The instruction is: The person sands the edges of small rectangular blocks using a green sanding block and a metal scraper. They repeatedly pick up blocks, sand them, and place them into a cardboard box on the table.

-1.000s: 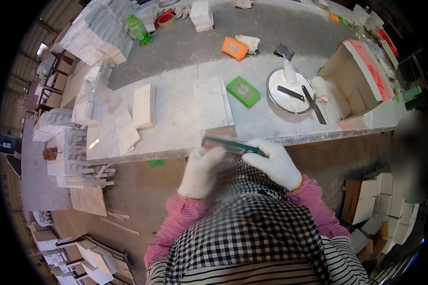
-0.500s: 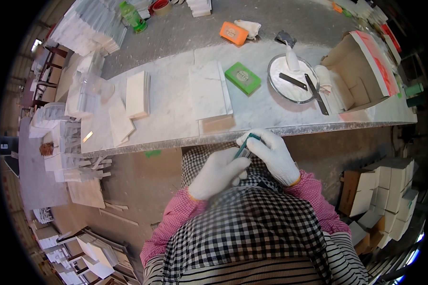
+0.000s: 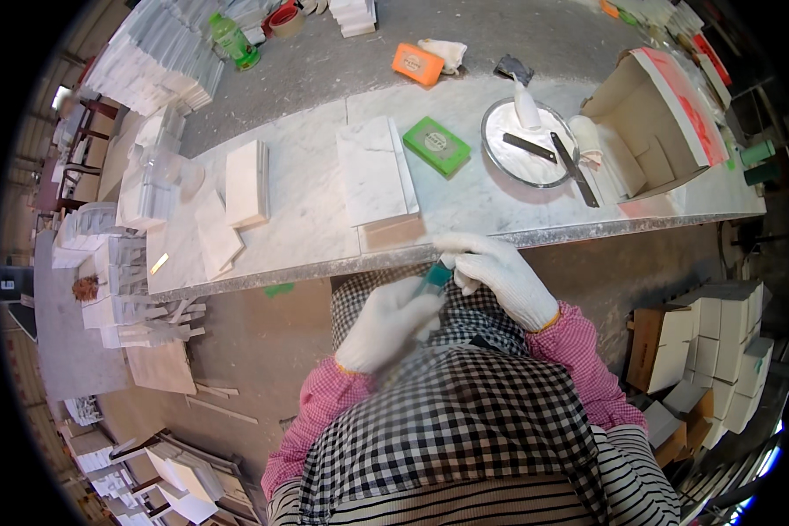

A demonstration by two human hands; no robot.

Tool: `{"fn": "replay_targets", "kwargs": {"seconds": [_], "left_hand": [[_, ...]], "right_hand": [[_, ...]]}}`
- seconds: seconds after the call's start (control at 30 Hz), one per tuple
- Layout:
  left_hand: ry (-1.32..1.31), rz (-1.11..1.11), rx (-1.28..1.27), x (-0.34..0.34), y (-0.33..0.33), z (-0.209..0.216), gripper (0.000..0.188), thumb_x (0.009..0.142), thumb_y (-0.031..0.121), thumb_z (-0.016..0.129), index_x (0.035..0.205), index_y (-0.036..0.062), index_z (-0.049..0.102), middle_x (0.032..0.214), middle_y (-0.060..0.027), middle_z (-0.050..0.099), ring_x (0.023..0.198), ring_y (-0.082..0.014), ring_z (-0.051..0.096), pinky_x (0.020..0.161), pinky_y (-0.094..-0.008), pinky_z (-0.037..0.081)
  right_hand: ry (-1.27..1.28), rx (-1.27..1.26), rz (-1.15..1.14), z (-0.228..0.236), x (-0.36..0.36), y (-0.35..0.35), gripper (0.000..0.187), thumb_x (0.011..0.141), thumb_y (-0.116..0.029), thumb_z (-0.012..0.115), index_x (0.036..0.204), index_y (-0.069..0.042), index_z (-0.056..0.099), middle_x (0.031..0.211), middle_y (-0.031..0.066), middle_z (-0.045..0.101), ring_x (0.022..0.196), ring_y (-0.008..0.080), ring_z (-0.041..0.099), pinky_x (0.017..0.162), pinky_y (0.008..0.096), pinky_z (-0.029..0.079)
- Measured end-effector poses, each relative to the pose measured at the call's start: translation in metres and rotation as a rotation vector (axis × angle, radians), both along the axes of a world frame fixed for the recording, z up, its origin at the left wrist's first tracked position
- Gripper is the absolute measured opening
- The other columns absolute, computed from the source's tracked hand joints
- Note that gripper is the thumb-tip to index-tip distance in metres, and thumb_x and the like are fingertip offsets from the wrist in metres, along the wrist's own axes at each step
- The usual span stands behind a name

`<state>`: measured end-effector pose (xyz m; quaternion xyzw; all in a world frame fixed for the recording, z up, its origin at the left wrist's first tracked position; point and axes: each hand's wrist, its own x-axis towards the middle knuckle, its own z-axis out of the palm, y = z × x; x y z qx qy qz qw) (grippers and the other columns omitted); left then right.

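My left hand, in a white knit glove, is closed round a small teal object with a flat, narrow shape. Most of it is hidden in my palm, so its kind cannot be told. My right hand, gloved the same way, is bent with its fingers together at the upper end of the teal object. Whatever those fingertips pinch is too small to make out. Both hands are over my checked apron, just in front of the table edge.
On the marble-topped table are white tiles, a green box, an orange box and a bowl of white powder with dark blades across it. An open carton stands right; stacked boxes are below.
My right fingers have slid off the teal object's side to its upper end, and the hand has flattened out. My left hand has shifted slightly left and down with the object.
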<state>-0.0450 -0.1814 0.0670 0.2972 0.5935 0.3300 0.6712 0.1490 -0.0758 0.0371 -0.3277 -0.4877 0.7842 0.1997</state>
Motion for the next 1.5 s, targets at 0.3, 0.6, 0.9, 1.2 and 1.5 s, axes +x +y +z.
{"fn": "replay_targets", "kwargs": {"seconds": [0.3, 0.6, 0.9, 1.2, 1.5], "left_hand": [[0.026, -0.087, 0.032, -0.002, -0.002, -0.005, 0.018, 0.1, 0.018, 0.062, 0.093, 0.0018, 0.066, 0.077, -0.0013, 0.066, 0.068, -0.0064, 0.057, 0.064, -0.0223, 0.045], [-0.001, -0.1, 0.019, -0.003, -0.004, -0.018, 0.019, 0.101, 0.022, 0.063, 0.095, 0.0043, 0.065, 0.075, 0.0035, 0.063, 0.062, -0.0033, 0.054, 0.056, -0.0202, 0.044], [0.002, -0.092, -0.053, -0.002, 0.001, -0.011, 0.015, 0.099, 0.016, 0.061, 0.09, 0.0036, 0.065, 0.075, -0.0009, 0.065, 0.066, -0.0076, 0.057, 0.064, -0.0231, 0.046], [-0.162, -0.031, -0.048, -0.001, 0.0, -0.006, 0.015, 0.098, 0.017, 0.064, 0.09, 0.0042, 0.062, 0.072, 0.0023, 0.061, 0.058, -0.0045, 0.052, 0.052, -0.0215, 0.04], [-0.196, 0.007, -0.068, -0.002, 0.001, -0.01, 0.023, 0.099, 0.017, 0.056, 0.103, -0.0023, 0.068, 0.07, -0.0032, 0.064, 0.062, -0.0093, 0.054, 0.06, -0.0231, 0.04]], "right_hand": [[-0.131, 0.082, 0.145, 0.011, 0.0, 0.002, 0.03, 0.102, -0.018, 0.06, 0.115, 0.003, 0.076, 0.107, 0.0079, 0.076, 0.099, 0.0134, 0.067, 0.087, 0.0287, 0.053], [-0.177, 0.373, -0.076, 0.011, 0.0, 0.001, 0.022, 0.099, -0.015, 0.063, 0.105, 0.002, 0.076, 0.096, 0.007, 0.075, 0.087, 0.0127, 0.067, 0.081, 0.0286, 0.054], [-0.151, 0.146, -0.146, 0.011, -0.001, 0.003, 0.022, 0.101, -0.019, 0.063, 0.102, 0.0, 0.074, 0.087, 0.0011, 0.068, 0.078, 0.0064, 0.059, 0.067, 0.022, 0.046], [-0.018, -0.151, -0.015, 0.001, 0.006, 0.013, 0.032, 0.106, -0.028, 0.059, 0.108, 0.001, 0.071, 0.082, 0.0017, 0.064, 0.069, 0.0058, 0.055, 0.057, 0.0206, 0.045], [-0.163, -0.107, -0.094, 0.007, -0.004, 0.011, 0.032, 0.107, -0.031, 0.057, 0.105, -0.002, 0.071, 0.084, -0.0014, 0.063, 0.07, 0.0056, 0.054, 0.059, 0.0215, 0.044]]}}
